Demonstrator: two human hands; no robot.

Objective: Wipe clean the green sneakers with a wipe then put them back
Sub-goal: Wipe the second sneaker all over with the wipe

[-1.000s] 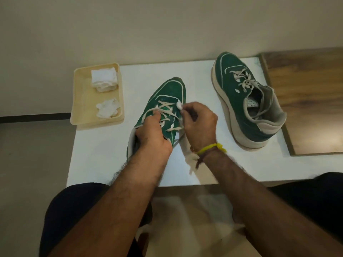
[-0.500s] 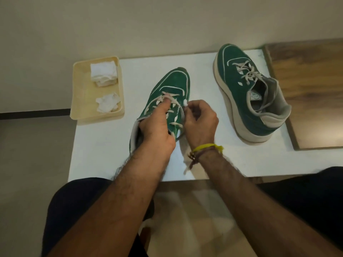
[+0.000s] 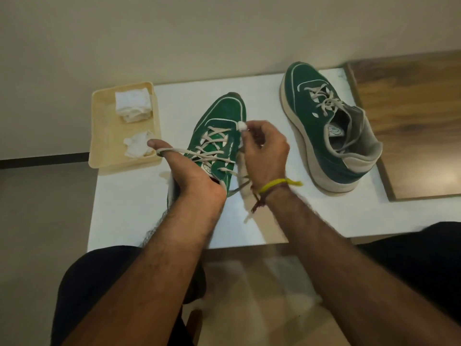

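At the far left of the white table [image 3: 129, 211] sits one cream tray [image 3: 103, 136], and in it lie two white wipes: a folded stack [image 3: 133, 104] at the far end and a crumpled wipe [image 3: 136, 147] nearer the person. Next comes the left hand [image 3: 189, 176], one of two bare hands in view; its thumb points out toward the tray with a loop of white lace [image 3: 184, 153] hooked round it and drawn taut across the shoe, while its other fingers are tucked under the shoe's opening, so how they lie cannot be told. That hand steadies the first of two green sneakers [image 3: 220, 136], toe pointing away, near the middle of the table. Just to its right the right hand [image 3: 264, 156] has its fingers curled, pinching a small white wad of wipe [image 3: 241, 126] against the sneaker's upper beside the laces; a yellow band [image 3: 277, 184] circles that wrist. Well apart to the right, the second green sneaker [image 3: 321, 121] stands upright on the table near a wooden board [image 3: 411, 116].
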